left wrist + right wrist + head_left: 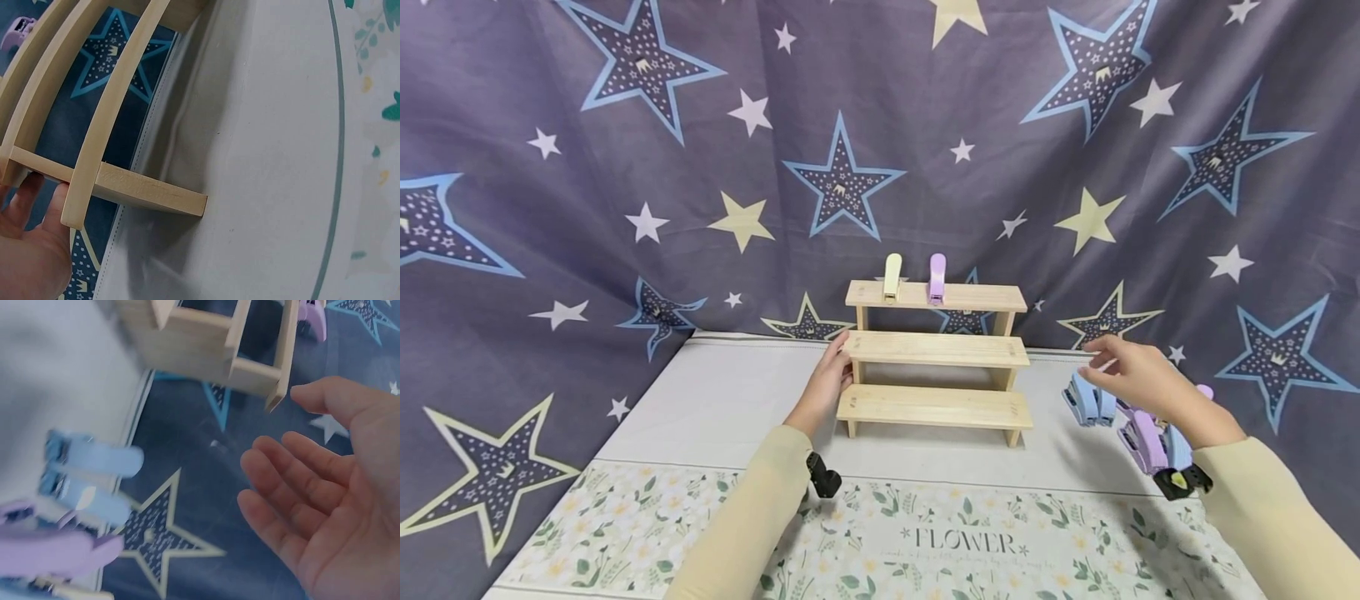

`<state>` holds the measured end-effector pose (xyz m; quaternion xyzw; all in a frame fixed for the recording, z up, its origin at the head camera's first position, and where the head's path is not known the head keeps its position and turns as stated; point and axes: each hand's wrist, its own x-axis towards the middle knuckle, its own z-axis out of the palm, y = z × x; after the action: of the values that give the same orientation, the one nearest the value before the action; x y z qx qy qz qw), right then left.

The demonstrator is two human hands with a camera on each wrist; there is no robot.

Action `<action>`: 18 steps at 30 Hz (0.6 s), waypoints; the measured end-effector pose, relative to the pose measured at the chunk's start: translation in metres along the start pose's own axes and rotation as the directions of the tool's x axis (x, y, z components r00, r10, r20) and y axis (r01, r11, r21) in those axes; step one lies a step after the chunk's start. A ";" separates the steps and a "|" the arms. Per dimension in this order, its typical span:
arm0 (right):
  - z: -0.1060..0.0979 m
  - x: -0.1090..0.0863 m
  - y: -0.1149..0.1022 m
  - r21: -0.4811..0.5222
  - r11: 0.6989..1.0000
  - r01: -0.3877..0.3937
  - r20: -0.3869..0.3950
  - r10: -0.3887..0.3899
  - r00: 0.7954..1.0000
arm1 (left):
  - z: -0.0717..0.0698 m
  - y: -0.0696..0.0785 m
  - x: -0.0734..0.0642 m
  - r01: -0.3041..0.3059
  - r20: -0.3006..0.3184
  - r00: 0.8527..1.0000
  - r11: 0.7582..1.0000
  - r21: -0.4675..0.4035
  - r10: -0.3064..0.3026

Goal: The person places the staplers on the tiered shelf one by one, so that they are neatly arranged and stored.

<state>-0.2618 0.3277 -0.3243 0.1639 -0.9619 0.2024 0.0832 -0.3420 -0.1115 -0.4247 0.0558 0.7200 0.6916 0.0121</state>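
Observation:
A three-tier wooden display shelf (936,348) stands on the table. My left hand (823,387) holds its left side by the middle tier; in the left wrist view fingers (57,209) of that hand reach round the side board. A yellow stapler (892,279) and a purple stapler (937,279) stand on the top tier. To the right, my right hand (1138,379) hovers with relaxed, bent fingers and nothing in them. Below it are blue staplers (103,456) side by side and a purple stapler (50,551), with others partly hidden under the forearm.
The white table mat (737,392) has a flower-print front band (647,517). A dark star-patterned curtain (910,200) hangs right behind the shelf. Black wrist cameras (823,475) sit on both cuffs.

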 end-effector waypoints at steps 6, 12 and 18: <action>-0.004 -0.026 0.026 -0.010 0.998 -0.059 0.030 0.059 0.998 | 0.001 0.000 0.000 0.006 0.001 1.000 1.000 -0.009 -0.006; -0.004 -0.046 0.050 -0.006 0.994 -0.112 0.043 0.112 0.993 | 0.001 0.001 -0.001 0.011 -0.014 1.000 1.000 -0.004 -0.011; 0.007 -0.063 0.068 0.001 0.991 -0.132 0.030 0.132 0.991 | 0.001 0.001 -0.001 0.014 -0.018 1.000 1.000 -0.002 -0.014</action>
<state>-0.2273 0.4015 -0.3694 0.1031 -0.9715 0.2062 0.0550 -0.3410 -0.1109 -0.4241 0.0444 0.7198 0.6927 0.0103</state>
